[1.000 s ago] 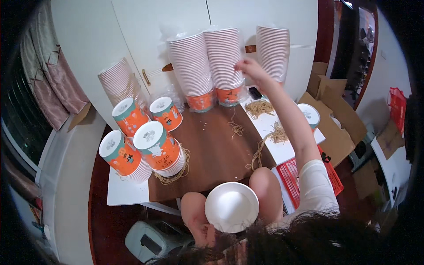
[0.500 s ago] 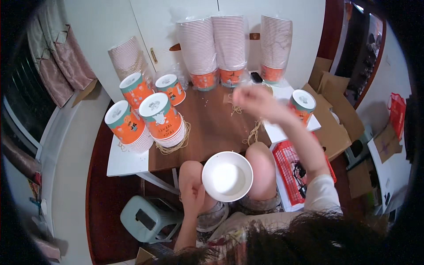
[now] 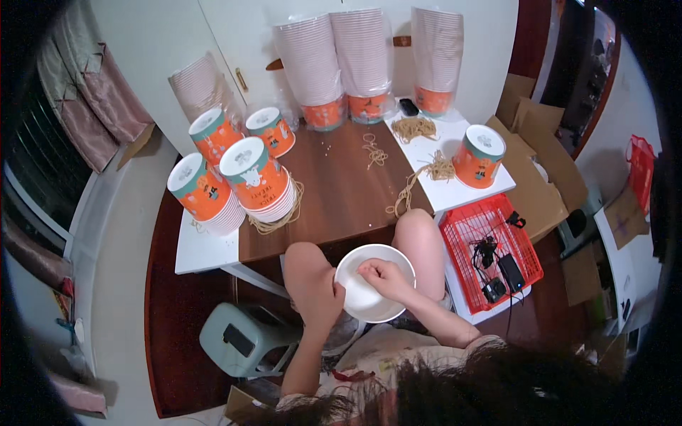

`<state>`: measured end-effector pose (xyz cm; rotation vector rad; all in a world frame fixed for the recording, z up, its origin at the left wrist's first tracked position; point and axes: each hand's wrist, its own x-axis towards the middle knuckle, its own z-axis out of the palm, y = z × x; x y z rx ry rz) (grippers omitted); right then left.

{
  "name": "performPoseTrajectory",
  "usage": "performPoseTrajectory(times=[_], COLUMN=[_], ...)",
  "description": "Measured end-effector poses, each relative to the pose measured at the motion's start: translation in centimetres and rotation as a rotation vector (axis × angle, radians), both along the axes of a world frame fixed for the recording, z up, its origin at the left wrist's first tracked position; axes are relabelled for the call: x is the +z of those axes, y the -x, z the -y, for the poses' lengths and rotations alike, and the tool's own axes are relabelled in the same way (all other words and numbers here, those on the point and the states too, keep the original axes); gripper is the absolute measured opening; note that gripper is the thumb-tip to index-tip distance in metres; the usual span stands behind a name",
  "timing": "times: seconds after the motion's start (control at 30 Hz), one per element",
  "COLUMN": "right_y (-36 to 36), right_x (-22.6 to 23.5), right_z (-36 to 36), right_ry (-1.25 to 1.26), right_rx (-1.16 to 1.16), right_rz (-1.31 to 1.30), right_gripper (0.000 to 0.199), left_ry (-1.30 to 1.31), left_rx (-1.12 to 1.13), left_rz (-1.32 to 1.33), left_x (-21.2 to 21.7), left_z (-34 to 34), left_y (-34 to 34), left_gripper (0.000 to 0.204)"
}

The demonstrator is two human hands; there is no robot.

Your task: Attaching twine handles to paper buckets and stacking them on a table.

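In my lap rests a white-lined paper bucket [image 3: 369,302], its open mouth facing up. My left hand [image 3: 321,302] holds its left rim, with the thumb at the edge. Over the bucket's opening is my right hand [image 3: 387,279], its fingers curled together; whatever they may pinch is too small or hidden to make out. Ahead on the brown table [image 3: 341,192], one loose bundle of tan cord [image 3: 374,150] lies near the middle. Another tangle of cord [image 3: 437,167] trails over the right side toward my knee.
Upside-down orange buckets [image 3: 257,177] stand stacked at the left. Tall bagged stacks of buckets [image 3: 312,64] line the back. At the right are a single orange bucket [image 3: 479,167], a red basket [image 3: 462,263] with cables and cardboard boxes [image 3: 540,206]. A grey-green stool [image 3: 231,348] stands lower left.
My right hand has come down from above the table's right side into the bucket's opening. My left hand stays on the bucket, and the view has shifted slightly.
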<state>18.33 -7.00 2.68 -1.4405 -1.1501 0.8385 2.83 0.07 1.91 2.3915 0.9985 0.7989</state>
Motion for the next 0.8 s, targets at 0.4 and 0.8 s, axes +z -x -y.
performPoseTrajectory(times=[0.4,0.8], right_y=[2.9,3.3], right_x=[-3.0,-2.7], right_z=[0.8,0.7], right_ry=[-0.047,0.006], right_rx=[0.023,0.035], right_rz=[0.362,0.386], right_gripper=[0.011,0.014], left_ry=[0.261,0.537], left_rx=[0.123,0.043], left_rz=[0.063,0.102], left_x=[0.5,-0.6], left_z=[5.2,4.6], left_y=[1.9,2.9], left_gripper=[0.045,0.040])
